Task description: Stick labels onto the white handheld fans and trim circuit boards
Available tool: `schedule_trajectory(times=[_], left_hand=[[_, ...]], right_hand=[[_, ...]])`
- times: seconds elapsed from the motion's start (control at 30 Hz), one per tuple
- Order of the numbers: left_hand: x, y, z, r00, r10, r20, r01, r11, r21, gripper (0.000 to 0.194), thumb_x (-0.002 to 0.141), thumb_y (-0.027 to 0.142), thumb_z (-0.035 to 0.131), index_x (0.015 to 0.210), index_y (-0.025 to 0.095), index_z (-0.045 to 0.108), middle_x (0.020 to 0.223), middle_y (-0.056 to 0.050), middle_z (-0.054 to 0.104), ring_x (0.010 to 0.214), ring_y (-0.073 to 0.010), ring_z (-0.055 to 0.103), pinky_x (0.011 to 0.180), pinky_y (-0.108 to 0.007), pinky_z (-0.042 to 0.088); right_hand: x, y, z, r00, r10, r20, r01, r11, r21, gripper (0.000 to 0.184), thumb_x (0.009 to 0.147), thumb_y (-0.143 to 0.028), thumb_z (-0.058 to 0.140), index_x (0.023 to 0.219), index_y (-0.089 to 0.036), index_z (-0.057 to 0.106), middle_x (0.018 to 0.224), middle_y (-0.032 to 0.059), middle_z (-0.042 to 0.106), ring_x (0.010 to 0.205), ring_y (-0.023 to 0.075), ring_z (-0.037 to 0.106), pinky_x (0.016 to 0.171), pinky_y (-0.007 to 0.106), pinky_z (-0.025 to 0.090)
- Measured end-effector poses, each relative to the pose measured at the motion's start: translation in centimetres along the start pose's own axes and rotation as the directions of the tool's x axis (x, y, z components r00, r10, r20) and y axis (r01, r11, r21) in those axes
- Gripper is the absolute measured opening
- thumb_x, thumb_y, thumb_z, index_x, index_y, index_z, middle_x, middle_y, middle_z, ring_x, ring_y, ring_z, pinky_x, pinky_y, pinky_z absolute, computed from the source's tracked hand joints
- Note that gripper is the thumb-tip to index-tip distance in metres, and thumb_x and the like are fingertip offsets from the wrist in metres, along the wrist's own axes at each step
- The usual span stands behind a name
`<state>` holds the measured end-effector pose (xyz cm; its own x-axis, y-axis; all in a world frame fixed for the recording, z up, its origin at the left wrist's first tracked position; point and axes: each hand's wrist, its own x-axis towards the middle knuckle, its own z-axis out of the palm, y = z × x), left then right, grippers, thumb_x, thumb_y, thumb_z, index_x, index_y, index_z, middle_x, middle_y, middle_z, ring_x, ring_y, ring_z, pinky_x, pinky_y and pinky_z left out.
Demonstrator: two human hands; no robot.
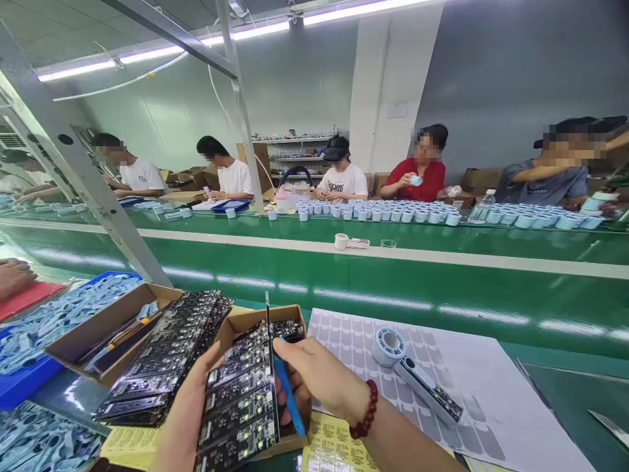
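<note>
A black circuit board panel (240, 400) with rows of small white parts is tilted up in front of me. My left hand (189, 410) grips it along its left side. My right hand (314, 370) is closed at the panel's right side, thumb against a narrow board strip (268, 321) seen edge-on. A slim blue tool (289, 396) runs through the right hand's fingers; its kind is not clear. Behind the panel stands an open cardboard box (289, 313) with more boards in it. A stack of black board panels (171, 347) leans left of my left hand.
A light-blue handheld housing (427, 387) lies on a sheet of grey stickers (339, 328). Left are a cardboard box of tools (118, 334) and a blue tray (19, 387) of light-blue parts. A green conveyor (393, 282) runs across; several people sit beyond it behind rows of light-blue cups (378, 214).
</note>
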<state>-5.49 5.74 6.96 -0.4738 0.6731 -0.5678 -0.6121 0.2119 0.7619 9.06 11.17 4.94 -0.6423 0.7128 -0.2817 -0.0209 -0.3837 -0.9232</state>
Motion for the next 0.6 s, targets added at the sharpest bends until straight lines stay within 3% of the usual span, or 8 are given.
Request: schedule_trajectory(times=[0.17,0.3,0.37,0.5,0.6], left_hand=[[-0.9,-0.3,-1.1,0.997,0.069,0.037,-0.074,0.984,0.165,0.034,0.078,0.023,0.076,0.112,0.021,0.073,0.086,-0.004,0.080,0.073,-0.0227,0.075,0.062,-0.030,0.061],[-0.8,-0.7,-1.8,0.981,0.142,0.129,-0.161,0.976,0.150,0.059,0.059,0.028,0.091,0.115,0.022,0.072,0.085,-0.003,0.080,0.078,-0.0248,0.076,0.068,-0.031,0.061],[-0.6,-0.8,-1.8,0.969,0.188,0.162,-0.207,0.972,0.113,0.065,0.054,0.027,0.093,0.115,0.023,0.072,0.086,-0.003,0.080,0.079,-0.0250,0.076,0.068,-0.031,0.061],[-0.6,-0.9,-1.5,0.974,0.189,0.126,-0.201,0.975,0.093,0.047,0.062,0.020,0.088,0.107,0.025,0.074,0.080,0.000,0.078,0.071,-0.0210,0.074,0.058,-0.026,0.060],[-0.7,-1.0,-0.9,0.994,0.110,0.017,-0.110,0.994,0.028,0.019,0.077,0.012,0.076,0.094,0.020,0.075,0.072,0.000,0.076,0.059,-0.0173,0.071,0.049,-0.023,0.056]], right_hand=[[-0.3,-0.4,-0.2,0.993,0.018,-0.117,-0.031,0.994,-0.106,0.059,0.092,-0.068,0.050,0.063,-0.017,0.055,0.064,0.0023,0.059,0.054,0.0126,0.056,0.047,0.025,0.051],[-2.1,-0.2,0.0,0.997,0.031,-0.077,-0.047,0.974,-0.224,0.054,0.096,-0.058,0.051,0.064,-0.016,0.061,0.066,0.0032,0.061,0.056,0.0124,0.056,0.051,0.024,0.048],[-3.2,0.2,0.2,0.999,-0.019,-0.036,0.005,0.941,-0.338,0.052,0.097,-0.055,0.049,0.066,-0.016,0.062,0.067,0.0039,0.063,0.060,0.0138,0.058,0.057,0.025,0.047],[-4.5,1.2,0.5,0.982,-0.160,-0.096,0.087,0.848,-0.523,0.053,0.097,-0.058,0.044,0.065,-0.019,0.058,0.065,0.0030,0.062,0.062,0.0146,0.058,0.063,0.028,0.045],[-4.0,1.5,0.7,0.994,-0.084,-0.076,0.052,0.934,-0.353,0.068,0.083,-0.083,0.043,0.059,-0.020,0.051,0.056,0.0002,0.053,0.050,0.0117,0.052,0.053,0.027,0.044]])
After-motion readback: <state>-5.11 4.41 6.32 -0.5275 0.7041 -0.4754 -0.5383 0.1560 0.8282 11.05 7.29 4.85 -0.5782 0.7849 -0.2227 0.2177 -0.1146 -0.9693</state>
